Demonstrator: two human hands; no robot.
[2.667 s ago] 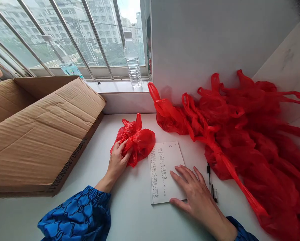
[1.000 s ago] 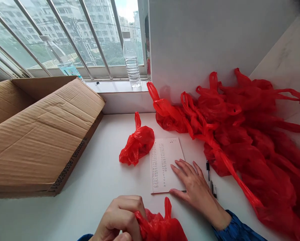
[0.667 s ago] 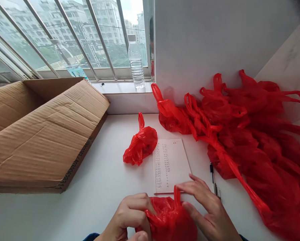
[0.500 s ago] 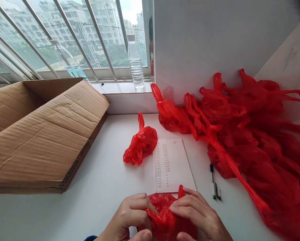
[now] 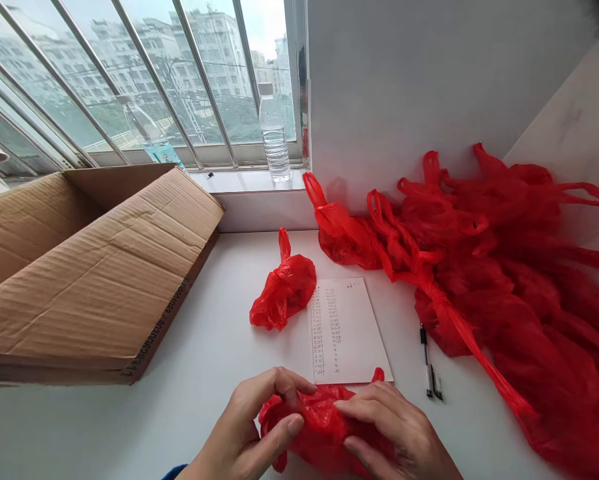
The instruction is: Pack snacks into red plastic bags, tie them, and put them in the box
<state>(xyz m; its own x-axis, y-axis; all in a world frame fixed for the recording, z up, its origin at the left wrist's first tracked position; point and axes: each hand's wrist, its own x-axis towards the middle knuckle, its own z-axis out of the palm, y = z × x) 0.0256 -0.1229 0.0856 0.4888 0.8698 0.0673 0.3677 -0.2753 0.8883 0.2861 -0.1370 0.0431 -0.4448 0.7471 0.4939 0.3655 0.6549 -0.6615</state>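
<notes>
A red plastic bag [image 5: 324, 417] lies at the table's near edge with both my hands on it. My left hand [image 5: 259, 420] grips the bag's left side, thumb and fingers closing on the film. On the other side, my right hand [image 5: 392, 427] pinches the gathered plastic near the middle. What the bag contains is hidden. Just beyond it rests a white sheet [image 5: 362, 333] with handwritten columns. A small knotted red bag [image 5: 287, 287] sits against the sheet's left edge.
An open cardboard box [image 5: 114, 273] stands tilted at the left. Many red bags [image 5: 519, 300] pile up along the right wall. A pen [image 5: 424, 360] and its cap lie right of the sheet. A clear water bottle [image 5: 275, 140] and a labelled bottle [image 5: 152, 137] stand by the barred window.
My left thumb and fingers have spread wider around the bag, and its top now looks broader and looser. The view has shifted slightly. The other bags and the sheet lie where they were.
</notes>
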